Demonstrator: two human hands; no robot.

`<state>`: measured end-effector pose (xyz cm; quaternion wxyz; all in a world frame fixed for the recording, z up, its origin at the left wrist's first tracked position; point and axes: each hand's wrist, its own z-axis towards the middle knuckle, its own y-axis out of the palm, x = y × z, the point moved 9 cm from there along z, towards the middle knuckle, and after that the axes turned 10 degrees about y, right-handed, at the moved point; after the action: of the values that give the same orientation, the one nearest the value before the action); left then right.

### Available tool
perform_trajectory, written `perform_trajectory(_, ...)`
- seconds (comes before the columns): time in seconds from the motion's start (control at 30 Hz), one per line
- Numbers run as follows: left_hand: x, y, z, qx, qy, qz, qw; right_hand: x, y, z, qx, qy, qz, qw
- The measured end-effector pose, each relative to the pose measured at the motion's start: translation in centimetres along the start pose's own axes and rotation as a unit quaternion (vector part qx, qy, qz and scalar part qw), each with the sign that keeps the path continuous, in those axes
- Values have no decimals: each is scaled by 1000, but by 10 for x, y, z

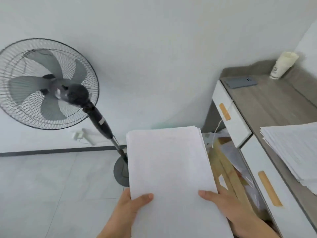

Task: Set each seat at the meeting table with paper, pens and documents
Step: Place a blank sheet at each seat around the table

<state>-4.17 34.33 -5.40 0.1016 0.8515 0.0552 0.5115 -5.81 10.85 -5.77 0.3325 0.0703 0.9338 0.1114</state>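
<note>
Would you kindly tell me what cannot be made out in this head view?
Fingers of the left hand and right hand: hidden beneath the paper stack they hold; only thumbs show.
Brown envelopes: partly covered by that stack, blurred.
Desk paper pile: cut off by the right edge; print too small.
Fan base: partly behind the stack.

The head-worn view looks forward and down, close over the paper stack [168, 169], facing the wall [154, 48].

A plain white wall [154, 40] fills the upper frame and meets a pale tiled floor [51, 186] at a dark baseboard [51, 150]. A grey pedestal fan [48, 83] stands at left. A wood-topped desk [274, 103] with white drawers [229, 114] occupies the right.
</note>
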Motion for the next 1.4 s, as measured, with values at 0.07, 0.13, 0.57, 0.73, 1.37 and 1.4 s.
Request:
perform_trajectory(0.07,5,-41,-15,50,10,-20,998,-3,45,11,-46,5,-20,999)
perform_trajectory(0.13,13,-82,-31,91,26,-47,994,-5,91,23,-70,3,-50,996)
perform_trajectory(0.57,50,-358,-151,308,144,-154,928,16,413,82,-154,-132,-275,940)
perform_trajectory(0.73,46,-429,-167,373,127,-232,889,24,514,118,-228,-108,-317,914)
perform_trajectory(1.37,26,-646,-282,707,164,-374,577,140,903,180,-462,8,-480,745)
perform_trajectory(1.4,21,-657,-294,711,170,-376,570,156,920,174,-472,13,-487,735)
